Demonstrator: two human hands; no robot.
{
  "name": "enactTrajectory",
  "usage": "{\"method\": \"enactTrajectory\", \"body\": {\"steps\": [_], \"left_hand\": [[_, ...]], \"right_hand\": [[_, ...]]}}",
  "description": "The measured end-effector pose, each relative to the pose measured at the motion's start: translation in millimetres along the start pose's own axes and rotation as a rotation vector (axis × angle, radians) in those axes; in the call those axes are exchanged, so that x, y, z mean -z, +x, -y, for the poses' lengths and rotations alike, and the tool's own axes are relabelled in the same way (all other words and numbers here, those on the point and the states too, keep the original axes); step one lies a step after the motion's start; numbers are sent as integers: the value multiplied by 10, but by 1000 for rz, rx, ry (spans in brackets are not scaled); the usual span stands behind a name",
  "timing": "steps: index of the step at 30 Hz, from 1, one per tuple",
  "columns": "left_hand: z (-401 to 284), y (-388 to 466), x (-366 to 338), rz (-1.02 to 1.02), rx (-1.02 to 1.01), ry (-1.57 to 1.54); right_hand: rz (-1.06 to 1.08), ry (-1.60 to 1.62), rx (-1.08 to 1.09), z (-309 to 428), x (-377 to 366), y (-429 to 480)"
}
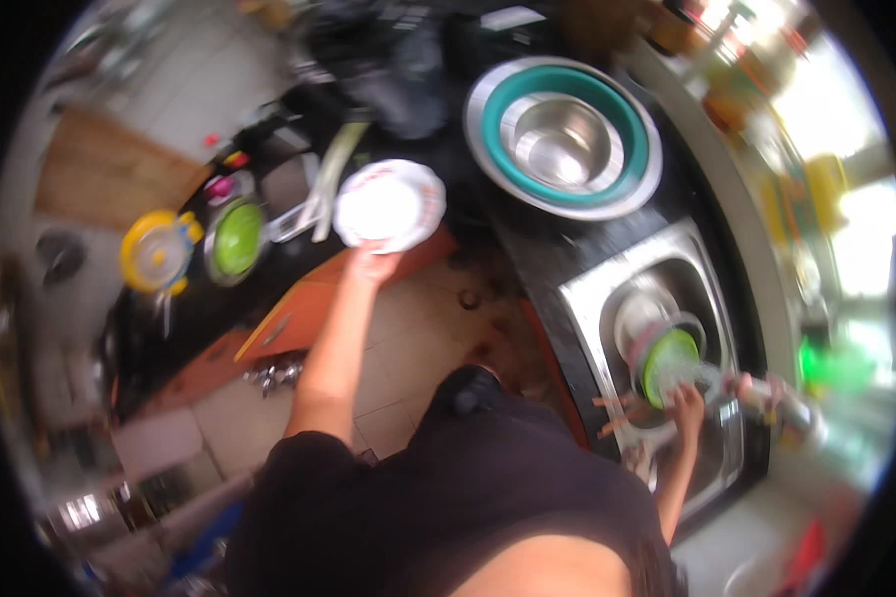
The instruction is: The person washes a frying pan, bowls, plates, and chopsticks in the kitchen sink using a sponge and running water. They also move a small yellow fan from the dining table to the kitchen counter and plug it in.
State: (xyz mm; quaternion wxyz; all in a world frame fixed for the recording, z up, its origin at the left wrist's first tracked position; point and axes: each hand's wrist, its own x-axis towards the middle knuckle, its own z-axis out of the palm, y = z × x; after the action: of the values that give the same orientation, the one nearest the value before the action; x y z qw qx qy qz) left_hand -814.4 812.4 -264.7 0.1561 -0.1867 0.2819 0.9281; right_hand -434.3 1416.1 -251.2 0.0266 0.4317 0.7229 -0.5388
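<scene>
My left hand (374,261) grips the near rim of a white plate (390,205) with a reddish pattern along its edge, held out beside the left counter. At the sink, my right hand (685,407) has its fingers at the rim of a green bowl (668,362). Water runs from the tap (773,395) onto this bowl. Under and behind the bowl, other dishes (642,310) are stacked in the steel sink (593,298). Blur hides the exact grip of my right fingers.
A large steel basin with a teal basin (496,134) and a steel bowl (564,145) inside stands above the sink. Along the left counter are pale stalks (332,175), another green bowl (239,237) and a yellow-rimmed container (155,252). An orange drawer front (280,324) sits below.
</scene>
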Motion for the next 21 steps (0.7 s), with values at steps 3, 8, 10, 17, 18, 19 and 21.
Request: {"method": "enactTrajectory", "body": {"steps": [3, 8, 10, 17, 18, 19, 21], "left_hand": [[-268, 159, 496, -41, 11, -61], [-409, 613, 659, -220, 14, -11], [-402, 773, 692, -266, 23, -25], [-585, 951, 591, -596, 20, -55], [-555, 921, 539, -653, 47, -69], [-497, 885, 450, -709, 78, -79], [-79, 723, 23, -862, 170, -147]], "right_hand": [[-36, -131, -43, 204, -181, -32], [-188, -173, -122, 141, -239, -352], [-220, -264, -103, -49, -246, -361], [-544, -746, 170, 46, -617, -153], [-590, -764, 154, 36, -643, -85], [-639, -783, 134, -36, -643, -20], [-655, -788, 36, -251, -590, 41]]}}
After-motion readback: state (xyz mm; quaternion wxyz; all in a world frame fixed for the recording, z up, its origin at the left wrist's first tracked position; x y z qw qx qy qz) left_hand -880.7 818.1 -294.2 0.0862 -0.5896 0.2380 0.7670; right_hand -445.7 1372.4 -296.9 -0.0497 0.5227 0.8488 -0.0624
